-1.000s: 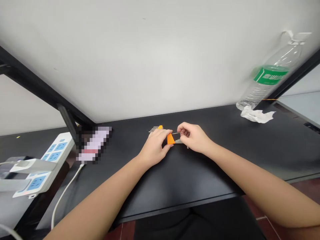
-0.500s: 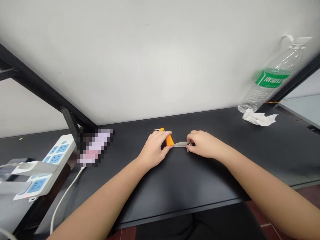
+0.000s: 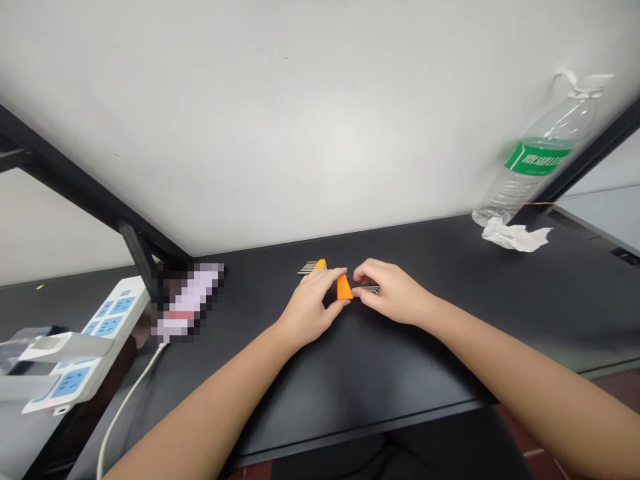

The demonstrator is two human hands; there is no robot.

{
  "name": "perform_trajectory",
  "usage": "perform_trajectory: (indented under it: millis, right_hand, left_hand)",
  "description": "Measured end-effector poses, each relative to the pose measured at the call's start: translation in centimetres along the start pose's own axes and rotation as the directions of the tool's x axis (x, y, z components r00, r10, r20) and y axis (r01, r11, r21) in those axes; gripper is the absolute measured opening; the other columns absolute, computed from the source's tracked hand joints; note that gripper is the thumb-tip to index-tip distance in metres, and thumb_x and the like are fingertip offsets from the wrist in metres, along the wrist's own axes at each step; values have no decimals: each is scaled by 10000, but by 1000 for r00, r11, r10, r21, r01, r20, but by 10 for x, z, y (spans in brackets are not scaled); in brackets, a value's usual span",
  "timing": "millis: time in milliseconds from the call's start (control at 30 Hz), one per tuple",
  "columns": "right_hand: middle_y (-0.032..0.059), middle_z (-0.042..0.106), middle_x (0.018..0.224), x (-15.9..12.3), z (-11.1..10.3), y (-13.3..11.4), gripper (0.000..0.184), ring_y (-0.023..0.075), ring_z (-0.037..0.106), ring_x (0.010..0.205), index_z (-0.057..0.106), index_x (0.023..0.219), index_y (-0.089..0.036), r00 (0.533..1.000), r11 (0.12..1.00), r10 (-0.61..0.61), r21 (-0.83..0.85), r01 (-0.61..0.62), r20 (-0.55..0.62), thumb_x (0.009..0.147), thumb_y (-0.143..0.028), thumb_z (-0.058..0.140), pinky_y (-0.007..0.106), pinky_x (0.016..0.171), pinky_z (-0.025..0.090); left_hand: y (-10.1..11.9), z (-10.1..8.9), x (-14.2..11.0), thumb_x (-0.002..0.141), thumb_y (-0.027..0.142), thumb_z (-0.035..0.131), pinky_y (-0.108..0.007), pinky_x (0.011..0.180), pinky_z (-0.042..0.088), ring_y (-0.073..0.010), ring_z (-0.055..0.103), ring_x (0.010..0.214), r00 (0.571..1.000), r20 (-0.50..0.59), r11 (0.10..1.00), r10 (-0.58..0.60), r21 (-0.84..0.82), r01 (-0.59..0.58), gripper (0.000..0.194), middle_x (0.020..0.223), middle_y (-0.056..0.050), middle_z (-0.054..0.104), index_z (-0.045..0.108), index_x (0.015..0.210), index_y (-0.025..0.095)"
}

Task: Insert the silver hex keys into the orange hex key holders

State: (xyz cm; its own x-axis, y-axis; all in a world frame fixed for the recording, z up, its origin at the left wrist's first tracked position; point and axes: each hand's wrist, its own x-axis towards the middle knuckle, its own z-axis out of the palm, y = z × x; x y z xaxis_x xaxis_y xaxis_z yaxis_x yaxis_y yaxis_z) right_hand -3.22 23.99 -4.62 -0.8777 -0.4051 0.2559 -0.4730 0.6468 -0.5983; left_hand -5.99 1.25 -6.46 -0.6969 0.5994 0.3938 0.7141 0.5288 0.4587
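Plainly, two hands meet at an orange holder

The left hand (image 3: 313, 303) clamps the orange holder (image 3: 345, 288) between thumb and fingers, near the middle of the black desk (image 3: 370, 373). Metal keys (image 3: 371, 291) stick out of its right side; a second orange part (image 3: 321, 265) with thin rods (image 3: 307, 268) shows at the far left of that hand, and whether it joins the holder is hidden. The right hand (image 3: 393, 292) is just right of the holder, thumb and fingers curled around the keys; whether it grips one, I cannot tell.

At the left of the desk lies a pixelated item (image 3: 190, 300), a white cable (image 3: 125, 401) running from its near end. Farther left is a power strip (image 3: 111, 325). At the far right, a crumpled tissue (image 3: 517, 237) lies beside a green-labelled bottle (image 3: 539, 157), which appears tilted.
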Motion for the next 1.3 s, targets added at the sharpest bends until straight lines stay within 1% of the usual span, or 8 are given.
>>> perform_trajectory:
  millis: [133,333,467,533,667,833,1100,1300]
  right_hand:
    - [22,662,958,4,7,-5,69,143,614,814,585,951,-215,995,967,-10,251,36,-103,920,-184,533,276,733,495]
    - [-8,664,830,8,9,-7,69,136,607,713,599,909,-213,985,921,152,374,-112,-81,871,-195,544,265,681,493]
    - [-8,675,812,8,-9,11,190,145,611,704,661,947,-212,963,935,266,257,-245,-50,809,-160,541,261,673,480]
    - [-6,693,812,7,-21,24,204,151,626,721,689,915,-216,950,945,313,94,-313,15,800,-144,536,263,690,468]
    - [5,701,823,5,-34,38,185,157,607,732,685,796,-217,932,936,320,-210,-283,172,785,-109,535,263,674,419]
    - [20,656,812,2,-30,32,142,151,565,708,590,740,-204,946,945,212,-298,-134,246,849,-143,524,262,644,375]
    - [51,582,960,-1,-30,41,130,134,511,673,583,858,-198,948,894,239,-429,-130,210,932,-154,485,268,632,365]
    - [71,612,1043,-1,-28,32,101,207,568,925,575,996,-197,963,945,171,-312,-101,208,896,-187,582,296,768,426]
  left_hand:
    - [7,-1,1,906,290,693,-426,1017,511,-233,638,1137,1000,21,999,11,-51,-10,432,1227,-52,687,544,1311,258]
    - [8,-1,3,904,280,695,-483,1088,460,-250,611,1162,998,43,999,42,-24,-41,433,1238,-53,683,547,1311,258]
    - [-3,-2,2,899,256,689,-510,1090,456,-276,580,1203,1000,23,997,-12,71,10,438,1248,-73,673,559,1316,239]
    - [-9,-3,2,893,248,690,-497,1060,482,-281,573,1207,998,-1,994,-58,89,57,441,1249,-83,668,564,1315,227]
    - [-16,-3,1,887,242,689,-479,1038,502,-275,579,1194,997,-20,993,-80,83,82,458,1259,-84,660,559,1326,228]
    - [-15,-2,1,882,234,693,-468,1048,499,-270,573,1207,997,-7,993,-75,92,76,469,1260,-80,664,560,1332,223]
    - [-13,-2,2,882,250,691,-460,1015,516,-272,590,1176,997,-4,994,-75,79,75,459,1236,-81,672,566,1323,237]
    - [-12,-1,3,882,259,689,-468,998,519,-277,602,1150,997,-3,994,-74,77,74,450,1209,-81,677,573,1317,245]
